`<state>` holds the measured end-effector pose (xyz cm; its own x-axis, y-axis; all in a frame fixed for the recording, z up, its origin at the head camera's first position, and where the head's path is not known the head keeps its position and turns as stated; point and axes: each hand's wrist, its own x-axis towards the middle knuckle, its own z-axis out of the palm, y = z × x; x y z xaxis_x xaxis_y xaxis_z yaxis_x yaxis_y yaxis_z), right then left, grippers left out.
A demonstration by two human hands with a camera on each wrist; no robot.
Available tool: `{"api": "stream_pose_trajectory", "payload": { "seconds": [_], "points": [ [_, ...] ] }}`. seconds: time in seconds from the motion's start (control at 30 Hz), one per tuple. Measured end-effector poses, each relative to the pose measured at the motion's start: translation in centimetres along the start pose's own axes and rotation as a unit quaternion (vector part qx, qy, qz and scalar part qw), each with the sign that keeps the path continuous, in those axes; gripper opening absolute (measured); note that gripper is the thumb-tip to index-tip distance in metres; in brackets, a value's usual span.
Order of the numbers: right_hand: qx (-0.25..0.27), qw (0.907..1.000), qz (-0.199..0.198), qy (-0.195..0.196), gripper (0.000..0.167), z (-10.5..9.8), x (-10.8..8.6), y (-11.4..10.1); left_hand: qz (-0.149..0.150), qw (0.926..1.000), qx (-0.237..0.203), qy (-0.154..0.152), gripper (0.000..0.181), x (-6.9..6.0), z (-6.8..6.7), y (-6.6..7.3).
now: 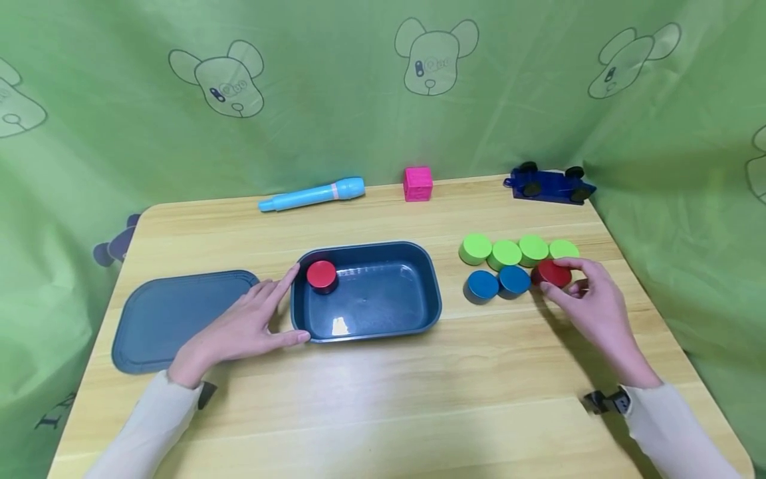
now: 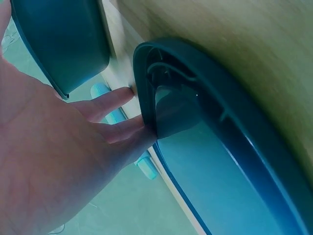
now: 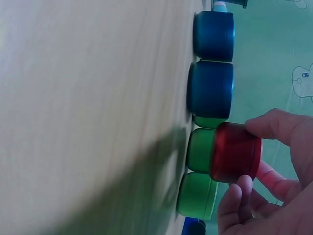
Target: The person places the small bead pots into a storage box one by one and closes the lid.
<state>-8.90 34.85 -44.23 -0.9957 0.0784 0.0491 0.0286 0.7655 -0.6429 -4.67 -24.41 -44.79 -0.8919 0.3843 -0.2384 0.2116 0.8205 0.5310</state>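
A red cylinder (image 1: 551, 273) is pinched between the thumb and fingers of my right hand (image 1: 589, 303); in the right wrist view the red cylinder (image 3: 235, 152) appears raised off the tabletop. Left of it stand two blue cylinders (image 1: 481, 286) (image 1: 513, 281), and behind are several green cylinders (image 1: 505, 255). My left hand (image 1: 248, 322), fingers spread, touches the left end of a dark blue box (image 1: 366, 336), thumb at its near corner. Inside the box, at its left end, sits another red cylinder (image 1: 322, 276). In the left wrist view the left hand (image 2: 63, 147) lies between box and lid.
The flat dark blue lid (image 1: 173, 319) lies left of the box, partly behind my left hand. Along the table's back edge are a light blue toy microphone (image 1: 311, 195), a pink cube (image 1: 417, 184) and a dark blue toy car (image 1: 547, 184). Green cloth (image 1: 335, 100) hangs behind.
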Motion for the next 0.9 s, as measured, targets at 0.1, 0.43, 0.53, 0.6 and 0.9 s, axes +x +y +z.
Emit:
{"api": "stream_pose_trajectory", "payload": {
  "seconds": [0.1,0.43,0.53,0.6,0.9],
  "points": [
    [0.01,0.9998,-0.004,0.015,0.058,-0.3,-0.1,-0.1,0.004,1.0,0.005,0.005,0.117,0.2,0.0,0.0],
    [0.094,0.9943,-0.035,0.035,0.052,0.5,-0.7,-3.0,0.017,0.9995,0.021,0.014,0.115,0.1,0.2,0.0],
    [0.106,0.9927,-0.052,0.026,0.051,1.3,-0.7,-4.3,0.021,0.9993,0.024,0.018,0.113,0.0,0.2,0.0],
    [0.115,0.9911,-0.065,0.019,0.05,1.9,-0.7,-5.1,0.02,0.9994,0.023,0.019,0.113,0.0,0.1,0.1],
    [0.171,0.9791,-0.107,-0.027,0.047,4.7,0.1,-8.4,0.019,0.9994,0.02,0.02,0.113,0.1,0.1,0.2]
  ]
}}
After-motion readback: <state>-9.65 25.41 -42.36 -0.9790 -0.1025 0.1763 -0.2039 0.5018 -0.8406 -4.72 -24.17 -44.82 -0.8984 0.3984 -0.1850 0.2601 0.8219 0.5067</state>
